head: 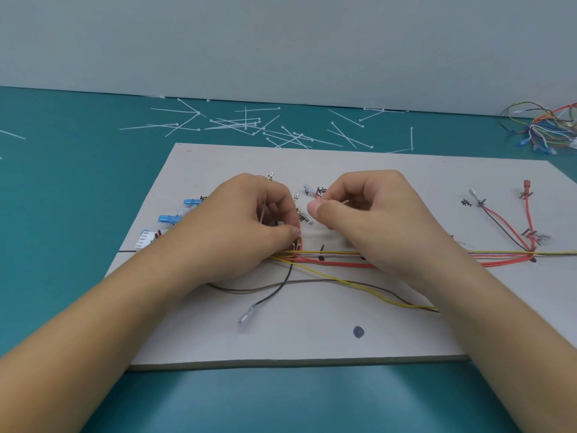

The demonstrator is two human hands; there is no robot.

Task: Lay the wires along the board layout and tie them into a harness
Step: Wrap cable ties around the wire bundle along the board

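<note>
On teal counter [78, 198], near front edge: grey board [312, 339] with wires [337, 257] strung across. Along far edge, loose ties [237, 123]; at far right corner, spare bundle [543, 126]. Hiding board's middle: left hand [249, 220] gripping tie [261, 214] at wires, right hand [374, 214] pinching its end.

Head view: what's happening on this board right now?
A person is working over the white board. The left hand pinches a white cable tie at the red and yellow wire bundle; the right hand pinches a thin white strip, probably its tail. Spare ties lie on the teal table behind.
</note>
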